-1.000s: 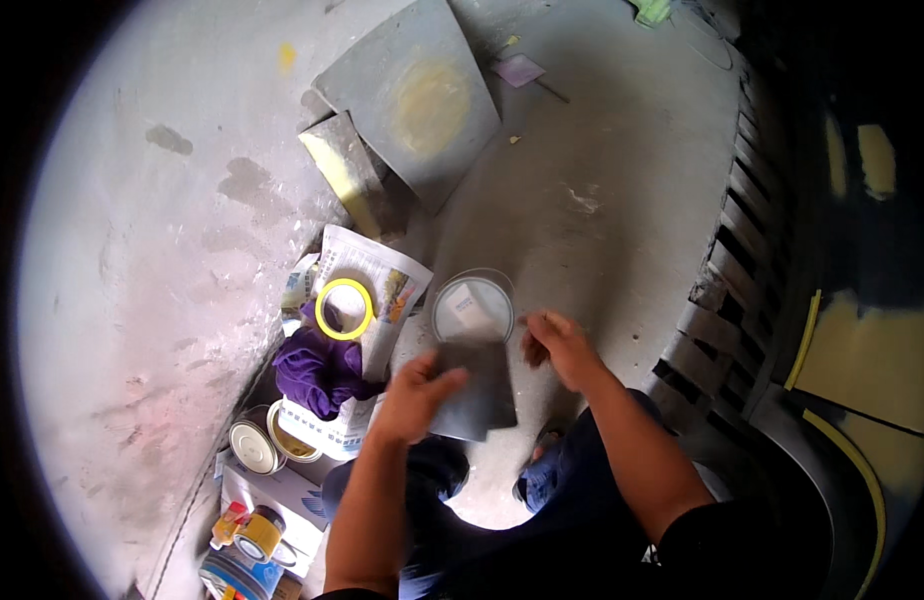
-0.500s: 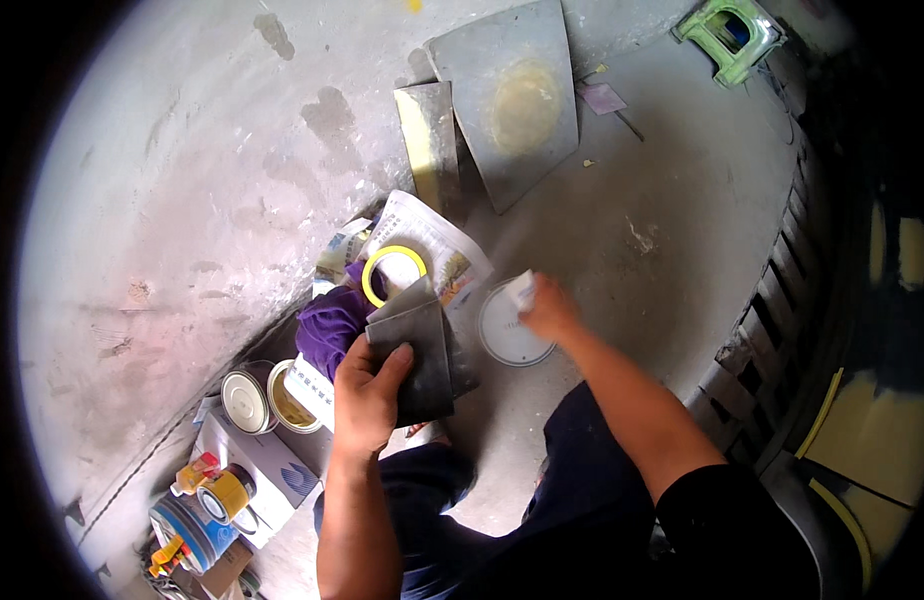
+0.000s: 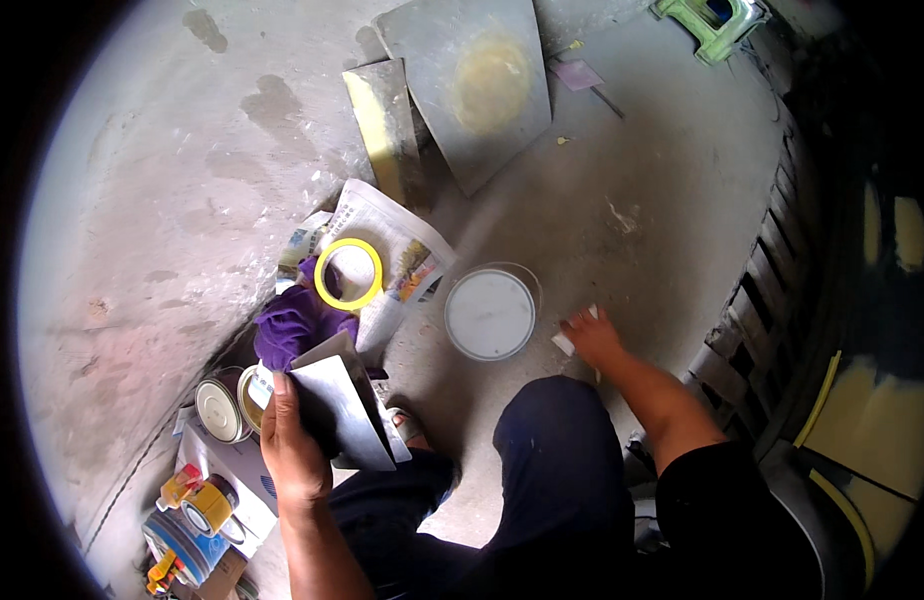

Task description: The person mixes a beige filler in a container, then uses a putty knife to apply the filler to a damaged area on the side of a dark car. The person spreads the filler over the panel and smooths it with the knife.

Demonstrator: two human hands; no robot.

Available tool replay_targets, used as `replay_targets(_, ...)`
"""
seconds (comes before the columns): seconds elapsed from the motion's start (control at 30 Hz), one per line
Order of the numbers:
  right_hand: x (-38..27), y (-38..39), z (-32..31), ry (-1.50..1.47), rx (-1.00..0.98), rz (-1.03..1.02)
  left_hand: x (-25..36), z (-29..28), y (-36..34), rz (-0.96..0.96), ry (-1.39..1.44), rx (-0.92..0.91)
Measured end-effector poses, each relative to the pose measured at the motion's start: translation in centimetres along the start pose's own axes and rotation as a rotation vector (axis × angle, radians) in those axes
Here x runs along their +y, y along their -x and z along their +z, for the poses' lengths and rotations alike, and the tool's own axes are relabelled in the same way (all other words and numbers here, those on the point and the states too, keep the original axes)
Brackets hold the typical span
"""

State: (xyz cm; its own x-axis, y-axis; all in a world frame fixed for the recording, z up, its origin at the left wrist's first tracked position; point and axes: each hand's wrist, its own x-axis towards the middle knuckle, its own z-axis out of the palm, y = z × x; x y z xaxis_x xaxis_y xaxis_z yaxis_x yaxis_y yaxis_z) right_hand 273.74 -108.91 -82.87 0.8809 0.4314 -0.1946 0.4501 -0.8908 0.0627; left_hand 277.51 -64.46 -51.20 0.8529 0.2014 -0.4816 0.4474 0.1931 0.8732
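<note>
My left hand (image 3: pixel 294 442) grips a grey metal plate (image 3: pixel 344 405), a flat sheet held tilted above my knee, with another sheet behind it. My right hand (image 3: pixel 592 337) is down on the concrete floor to the right of a round white tub (image 3: pixel 490 312), fingers closed on a small white piece (image 3: pixel 565 343). The tub stands upright between my two hands, touched by neither. A yellow tape ring (image 3: pixel 348 273) lies on a newspaper (image 3: pixel 397 250) beside a purple cloth (image 3: pixel 294 325), just above my left hand.
Two open tins (image 3: pixel 222 408) sit left of my left hand, with small bottles and a tape roll (image 3: pixel 204 503) lower left. Larger grey panels (image 3: pixel 477 85) with yellow stains lie on the floor ahead. A green stool (image 3: pixel 712 18) is top right, a dark slatted structure (image 3: pixel 757 330) at right.
My left hand has carried the metal plate left and down toward the tins. My right hand left the plate, passed the white tub and now rests on the floor holding a white piece.
</note>
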Motion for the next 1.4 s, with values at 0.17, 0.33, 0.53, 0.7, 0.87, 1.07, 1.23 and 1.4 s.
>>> replay_targets(0.17,-1.7,-6.9,-10.0,-0.596,-0.139,0.281,0.0,0.5,0.2,0.081,0.0,0.071)
replay_targets(0.33,-4.2,-9.1,-9.7,-0.947,0.086,0.381,-0.4,-0.1,-0.7,0.133,-0.055,0.093)
replay_targets(0.53,-4.4,-11.3,-11.6,-0.842,-0.059,0.544,0.3,-0.9,-0.2,0.202,-0.118,0.193)
replay_targets(0.7,-4.6,-12.3,-13.5,-0.673,-0.145,0.567,1.3,-1.8,0.1,0.176,-0.044,0.233)
replay_targets(0.87,-4.1,-12.2,-17.2,-0.879,-0.266,0.503,1.6,-2.3,-0.1,0.236,0.015,0.272)
replay_targets(1.07,-8.4,-11.9,-33.0,-0.438,0.269,0.119,1.9,-3.4,0.0,0.248,0.161,0.345)
replay_targets(1.23,-13.2,-17.2,-33.9,-0.008,0.515,-0.116,2.0,-3.1,0.0,0.202,0.348,0.227)
replay_targets(1.4,-17.0,-20.0,-27.6,-0.236,0.415,-0.269,1.7,-2.4,-0.5,0.2,0.43,0.105)
